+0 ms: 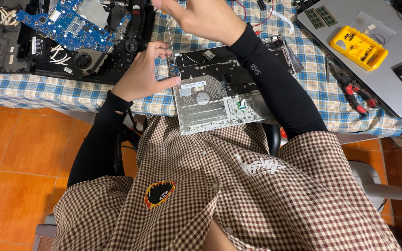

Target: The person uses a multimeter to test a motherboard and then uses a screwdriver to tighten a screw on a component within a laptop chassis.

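An opened laptop base (219, 100) with a silver inner frame lies at the near edge of the checked tablecloth (43, 90). My left hand (146, 69) pinches a small blue circuit board (174, 69) at the base's far left corner. Above it, my right hand (196, 16) grips a thin screwdriver (169, 35) whose shaft points down to that corner.
A blue motherboard (70, 23) rests on a black laptop chassis (94, 56) with a fan at the far left. A closed silver laptop (396, 69) at the right carries a yellow screw tray (359, 46) and memory modules (321, 16). Red-handled pliers (357, 93) lie beside it.
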